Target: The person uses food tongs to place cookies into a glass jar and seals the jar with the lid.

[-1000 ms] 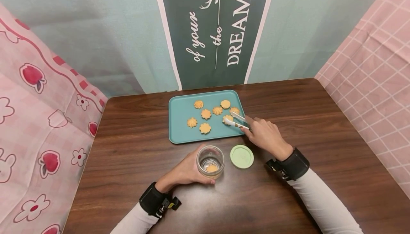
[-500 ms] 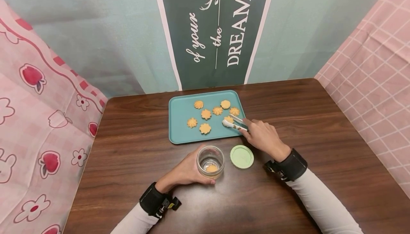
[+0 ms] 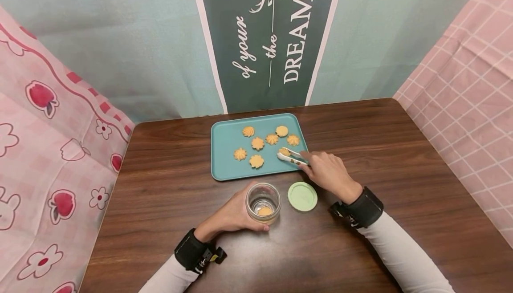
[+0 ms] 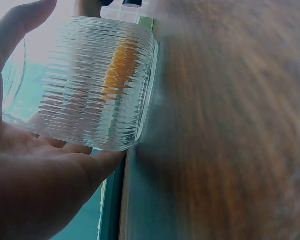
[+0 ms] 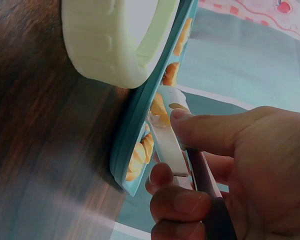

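Note:
My left hand (image 3: 234,212) grips a clear glass jar (image 4: 77,75) standing on the table, thumb on its near side and fingers around the far side. One cookie (image 3: 265,211) lies at the jar's bottom; the left wrist view shows it through the ribbed glass. With my right hand (image 3: 330,172) I hold white-tipped tongs (image 5: 169,147) over the right part of a teal tray (image 3: 222,168). The tong tips stand at either side of a flower-shaped cookie (image 3: 284,151). In the right wrist view the thumb and curled fingers squeeze the tongs' arms.
Several more cookies (image 3: 256,161) lie spread over the tray. A pale green round lid (image 3: 302,196) sits on the wooden table (image 3: 168,164) between the jar and my right forearm. Behind the tray hangs a printed cloth (image 3: 268,92); pink cloths flank the table.
The tongs have shifted slightly left and toward me, away from the rightmost cookie, and their tips have closed in around the cookie at the tray's near right. The left hand and jar are unmoved.

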The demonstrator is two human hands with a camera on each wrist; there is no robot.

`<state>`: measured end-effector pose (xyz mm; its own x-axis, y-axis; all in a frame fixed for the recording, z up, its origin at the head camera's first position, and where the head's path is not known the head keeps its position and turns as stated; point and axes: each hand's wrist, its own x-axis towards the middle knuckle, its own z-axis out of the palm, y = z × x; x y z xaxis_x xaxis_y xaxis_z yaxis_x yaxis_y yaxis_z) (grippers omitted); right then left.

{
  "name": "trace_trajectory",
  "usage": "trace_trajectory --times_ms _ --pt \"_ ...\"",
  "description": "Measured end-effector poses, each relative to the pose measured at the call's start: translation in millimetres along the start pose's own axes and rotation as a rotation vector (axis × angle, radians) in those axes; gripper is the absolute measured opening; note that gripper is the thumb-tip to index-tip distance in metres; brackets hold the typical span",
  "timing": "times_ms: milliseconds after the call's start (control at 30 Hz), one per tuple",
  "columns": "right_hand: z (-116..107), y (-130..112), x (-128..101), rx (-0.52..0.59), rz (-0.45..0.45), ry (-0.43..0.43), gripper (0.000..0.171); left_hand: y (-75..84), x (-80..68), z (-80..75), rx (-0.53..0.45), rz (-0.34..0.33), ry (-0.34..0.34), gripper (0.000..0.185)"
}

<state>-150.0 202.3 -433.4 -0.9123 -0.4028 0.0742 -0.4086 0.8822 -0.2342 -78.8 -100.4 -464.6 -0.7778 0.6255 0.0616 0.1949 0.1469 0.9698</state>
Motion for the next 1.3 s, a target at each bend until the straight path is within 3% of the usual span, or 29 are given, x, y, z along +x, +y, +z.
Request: trace_trajectory --times_ms 800,1300 --pt "-3 -1 -1 -0.029 -0.061 0.042 0.034 -0.2 2.7 -0.1 0.005 0.015 -0.003 0.091" --pt "-19 -5 -6 -0.003 -0.075 0.111 0.036 -0.1 -0.5 -0.8 -0.03 0.012 -0.019 0.09"
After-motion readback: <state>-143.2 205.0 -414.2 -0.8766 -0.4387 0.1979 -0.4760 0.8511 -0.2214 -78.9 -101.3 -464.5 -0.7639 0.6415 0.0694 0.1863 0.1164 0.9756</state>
